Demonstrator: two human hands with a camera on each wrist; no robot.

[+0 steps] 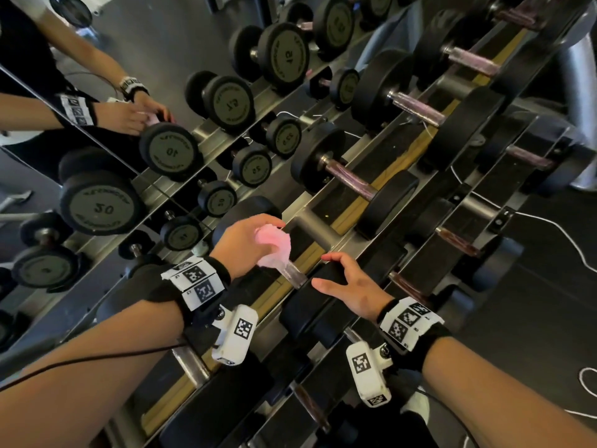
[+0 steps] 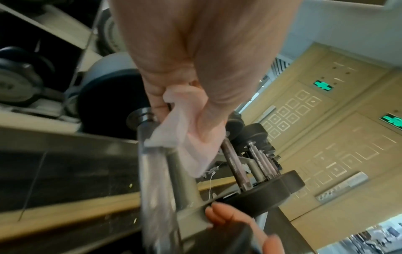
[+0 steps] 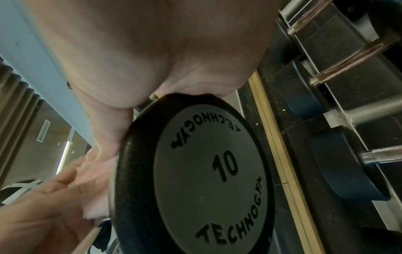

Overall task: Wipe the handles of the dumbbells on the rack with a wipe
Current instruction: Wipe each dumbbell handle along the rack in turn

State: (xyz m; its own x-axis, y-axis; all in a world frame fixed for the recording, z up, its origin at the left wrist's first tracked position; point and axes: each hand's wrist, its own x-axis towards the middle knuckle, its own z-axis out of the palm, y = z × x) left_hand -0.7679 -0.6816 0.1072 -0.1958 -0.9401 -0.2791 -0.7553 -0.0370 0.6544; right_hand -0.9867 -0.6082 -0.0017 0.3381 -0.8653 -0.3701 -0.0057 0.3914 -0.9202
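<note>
While a person leans over a gym rack (image 1: 352, 244) of black dumbbells, both bare forearms reach in from the bottom of the head view. At the centre of that frame, the left hand (image 1: 245, 244) has its fingers curled tight around a crumpled pink wipe (image 1: 274, 245), which is wrapped over the upper end of a shiny metal handle (image 1: 295, 274). In the left wrist view the same wipe (image 2: 185, 130) bunches between thumb and fingers and drapes down the handle (image 2: 156, 180). Just right of centre, the right hand (image 1: 352, 289) rests on the near black weight head (image 1: 310, 305) of that dumbbell, its fingers spread apart and lightly bent, the thumb pointing toward the handle. The right wrist view shows the head's grey end face (image 3: 208, 177) marked 10, with the palm pressed on its top edge. Along the left side of the head frame, a mirror (image 1: 97, 150) reflects the dumbbells and hands. More dumbbells (image 1: 352, 182) with purplish handles run toward the upper right.
</note>
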